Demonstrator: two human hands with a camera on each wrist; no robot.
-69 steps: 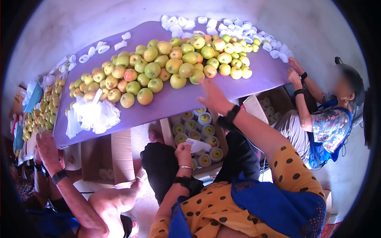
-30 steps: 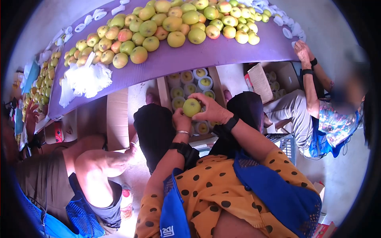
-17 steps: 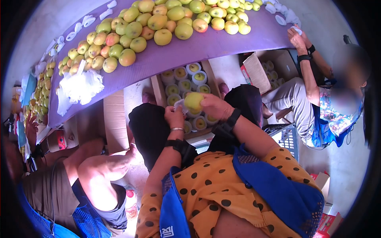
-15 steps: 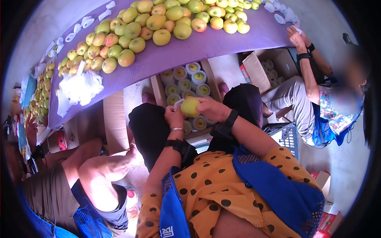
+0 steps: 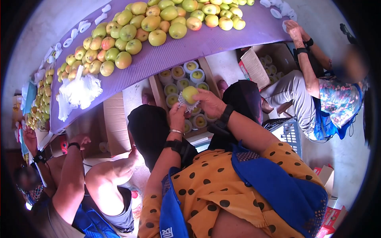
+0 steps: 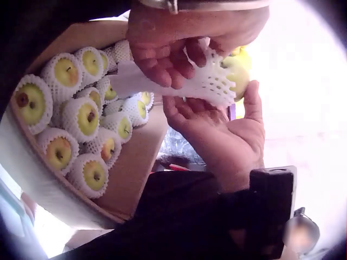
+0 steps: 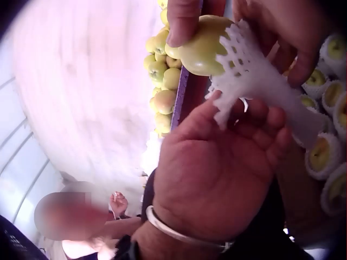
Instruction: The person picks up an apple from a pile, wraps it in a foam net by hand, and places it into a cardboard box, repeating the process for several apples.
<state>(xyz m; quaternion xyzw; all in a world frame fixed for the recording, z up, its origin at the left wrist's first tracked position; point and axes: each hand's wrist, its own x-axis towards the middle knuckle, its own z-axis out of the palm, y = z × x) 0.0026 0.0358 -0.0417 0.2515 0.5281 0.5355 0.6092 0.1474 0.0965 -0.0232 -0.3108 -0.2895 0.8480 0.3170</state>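
A yellow-green apple (image 5: 190,94) is held in front of the lap, its lower end inside the stretched mouth of a white foam net sleeve (image 6: 214,86). My right hand (image 5: 211,104) grips the apple from the side, thumb along its skin in the right wrist view. The left hand (image 5: 177,116), with a bracelet at its wrist, pinches the sleeve near its mouth (image 7: 230,81). The sleeve's narrow tail hangs beyond the fingers. Just past both hands stands a cardboard box (image 5: 157,92) with rows of apples in foam nets (image 6: 81,119).
A purple-covered table (image 5: 166,55) bears a heap of bare apples (image 5: 129,31) and a bunch of white foam sleeves (image 5: 81,91). Other people sit left and right, a second box of netted apples (image 5: 274,59) by the right one. A grey crate (image 5: 291,137) stands beside my right knee.
My right hand has come from the heap to my left hand with an apple. The apple has turned and its end has entered the sleeve. The person on the left has moved an arm.
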